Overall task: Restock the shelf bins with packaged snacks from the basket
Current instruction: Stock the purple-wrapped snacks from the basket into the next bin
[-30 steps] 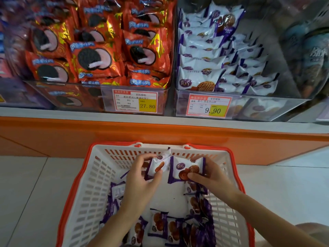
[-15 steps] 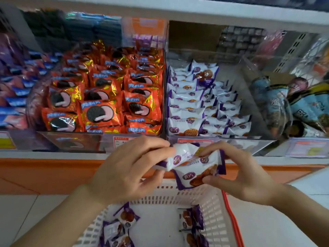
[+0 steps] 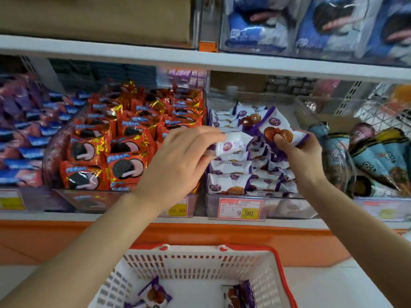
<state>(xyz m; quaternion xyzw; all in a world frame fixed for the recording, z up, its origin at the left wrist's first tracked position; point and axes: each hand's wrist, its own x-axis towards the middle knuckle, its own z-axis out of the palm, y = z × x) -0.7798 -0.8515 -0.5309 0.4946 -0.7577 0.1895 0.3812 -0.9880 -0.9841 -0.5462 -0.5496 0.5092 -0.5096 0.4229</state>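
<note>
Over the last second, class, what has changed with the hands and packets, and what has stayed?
The left hand and right hand lifted from the basket up to the purple-and-white snack bin, each carrying its packet. Nothing was released: the left packet and right packet stay pinched. The basket stays below, packets remaining inside.

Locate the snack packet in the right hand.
Head view, right of centre: the right hand pinches the snack packet over the purple-packet bin, left of the cone packs.
</note>
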